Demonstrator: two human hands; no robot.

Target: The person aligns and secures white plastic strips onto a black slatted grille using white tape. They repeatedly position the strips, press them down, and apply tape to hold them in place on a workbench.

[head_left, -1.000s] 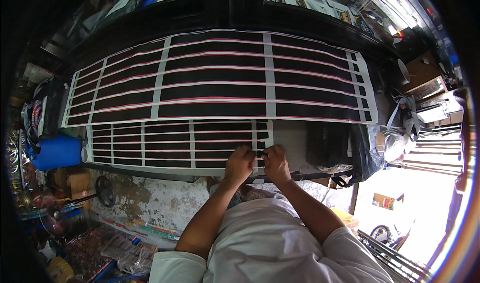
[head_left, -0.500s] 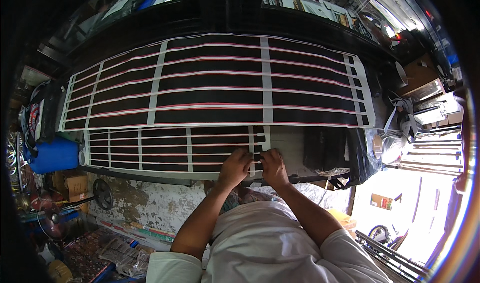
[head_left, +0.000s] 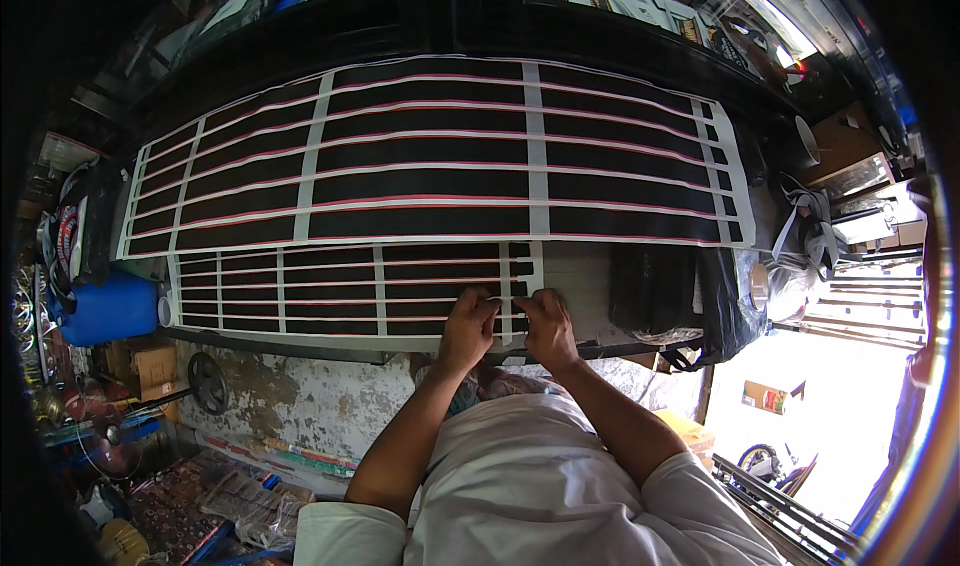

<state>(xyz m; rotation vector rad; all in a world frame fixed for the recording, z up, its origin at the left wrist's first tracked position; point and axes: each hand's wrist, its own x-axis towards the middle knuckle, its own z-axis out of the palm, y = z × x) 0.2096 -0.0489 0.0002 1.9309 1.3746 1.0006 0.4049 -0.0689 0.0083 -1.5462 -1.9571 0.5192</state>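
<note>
Black striped sheets (head_left: 430, 156) on worktable (head_left: 590, 276), cluttered workshop, both hands (head_left: 505, 326) together pinching smaller sheet (head_left: 340, 288).

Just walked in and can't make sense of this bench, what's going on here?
A person in a white shirt stands at a workbench, both hands at the right end of the smaller striped sheet. The left hand and right hand pinch at a white strip near its corner. A larger sheet of black, red-edged stripes lies beyond it, a black bag to the right, a blue drum at left.
</note>
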